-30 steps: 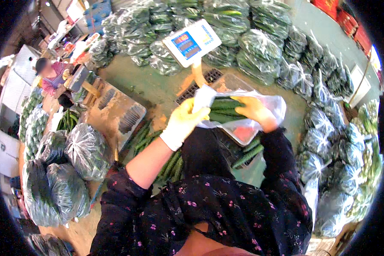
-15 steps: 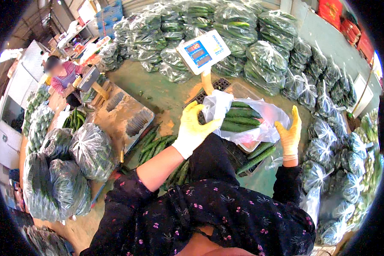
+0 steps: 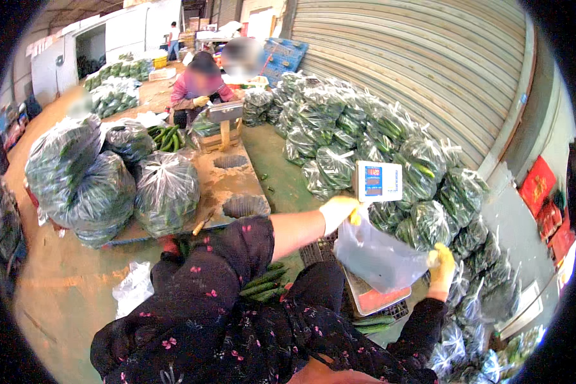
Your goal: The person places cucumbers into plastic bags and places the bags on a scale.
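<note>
Both of my hands wear yellowish gloves and hold up a translucent plastic bag (image 3: 381,256) by its two ends. Near the display of the scale (image 3: 379,182), my left hand (image 3: 340,213) is closed on one gathered end. My right hand (image 3: 441,264) grips the other end at the right. The bag hangs over the weighing plate (image 3: 381,302), whose reddish top shows beneath it. Whatever is inside the bag is hard to make out. Loose cucumbers (image 3: 262,285) lie by my legs, and more cucumbers (image 3: 372,324) sit below the plate.
Beyond the scale, bagged cucumbers (image 3: 339,121) are heaped along a shutter (image 3: 422,57). Large full bags (image 3: 166,192) stand at the left beside a low platform (image 3: 211,201). Another person (image 3: 201,86) works behind a second scale (image 3: 225,112). White plastic (image 3: 134,288) lies on the floor.
The bag has been lifted off the plate, and my right hand has closed on its end. The cucumbers seen in its mouth no longer show. My view has swung left and up.
</note>
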`<action>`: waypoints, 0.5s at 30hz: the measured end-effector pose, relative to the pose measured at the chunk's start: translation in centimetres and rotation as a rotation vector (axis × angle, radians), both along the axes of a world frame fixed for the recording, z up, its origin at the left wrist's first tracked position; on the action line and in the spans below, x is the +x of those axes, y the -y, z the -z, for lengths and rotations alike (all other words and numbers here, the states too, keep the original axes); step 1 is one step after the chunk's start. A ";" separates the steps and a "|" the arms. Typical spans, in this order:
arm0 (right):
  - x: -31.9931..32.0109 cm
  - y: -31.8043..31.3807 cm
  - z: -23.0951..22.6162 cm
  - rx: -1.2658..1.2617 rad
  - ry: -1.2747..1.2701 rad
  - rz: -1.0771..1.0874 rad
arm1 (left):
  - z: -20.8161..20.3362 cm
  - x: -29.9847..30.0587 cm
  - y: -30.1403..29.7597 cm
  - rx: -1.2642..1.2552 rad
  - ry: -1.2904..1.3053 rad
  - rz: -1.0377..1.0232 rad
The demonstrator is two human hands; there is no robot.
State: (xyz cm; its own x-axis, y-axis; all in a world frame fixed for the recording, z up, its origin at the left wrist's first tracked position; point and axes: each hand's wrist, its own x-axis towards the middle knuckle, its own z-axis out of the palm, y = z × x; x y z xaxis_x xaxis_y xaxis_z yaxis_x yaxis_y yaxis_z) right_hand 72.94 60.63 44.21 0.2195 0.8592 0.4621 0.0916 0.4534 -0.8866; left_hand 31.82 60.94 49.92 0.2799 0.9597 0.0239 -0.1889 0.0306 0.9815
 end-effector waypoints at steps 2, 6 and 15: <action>-3.3 -0.4 -4.9 0.184 0.001 -0.014 | -3.8 -1.7 -0.2 0.165 -0.154 -0.008; -14.3 4.5 -16.5 0.185 -0.391 -0.393 | -9.8 -9.0 0.7 0.355 -0.310 -0.364; -27.0 10.4 -17.5 0.094 -0.048 -0.612 | -13.1 -22.3 22.0 0.315 -0.218 -0.376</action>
State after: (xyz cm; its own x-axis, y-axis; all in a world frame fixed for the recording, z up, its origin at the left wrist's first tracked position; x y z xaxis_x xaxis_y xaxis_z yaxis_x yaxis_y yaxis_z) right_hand 45.98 50.24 61.71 -0.2772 0.7920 0.5439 -0.2489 0.4876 -0.8368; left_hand 9.52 38.90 63.07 -0.0514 0.9504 0.3067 0.0792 -0.3023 0.9499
